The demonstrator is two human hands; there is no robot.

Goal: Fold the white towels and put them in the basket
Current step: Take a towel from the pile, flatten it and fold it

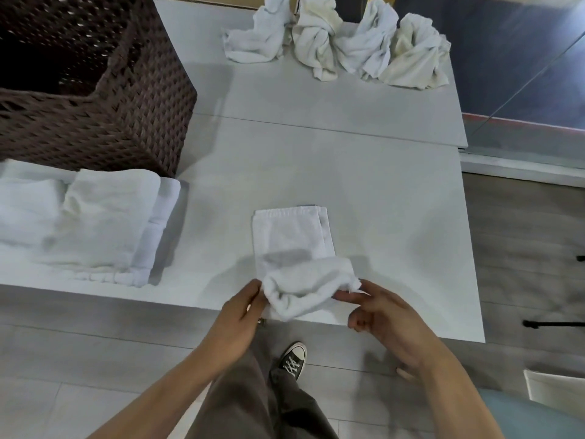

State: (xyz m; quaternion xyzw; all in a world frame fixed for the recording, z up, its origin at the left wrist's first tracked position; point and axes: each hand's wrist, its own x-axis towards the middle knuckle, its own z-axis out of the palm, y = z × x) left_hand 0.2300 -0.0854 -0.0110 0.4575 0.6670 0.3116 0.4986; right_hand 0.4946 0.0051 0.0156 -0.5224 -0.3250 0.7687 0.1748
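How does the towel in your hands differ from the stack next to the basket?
The towel in hand is one piece, mid-fold, its near end lifted by the left hand and right hand; the stack is several towels lying flat, untouched. The towel in hand lies at centre; the stack sits left, beside the basket. Both are white.

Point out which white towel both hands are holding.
The half-folded towel; left hand and right hand grip its near end. The crumpled pile and folded stack lie untouched.

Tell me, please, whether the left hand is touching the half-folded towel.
Touching. The head view shows the left hand gripping the half-folded towel at its lifted near left corner.
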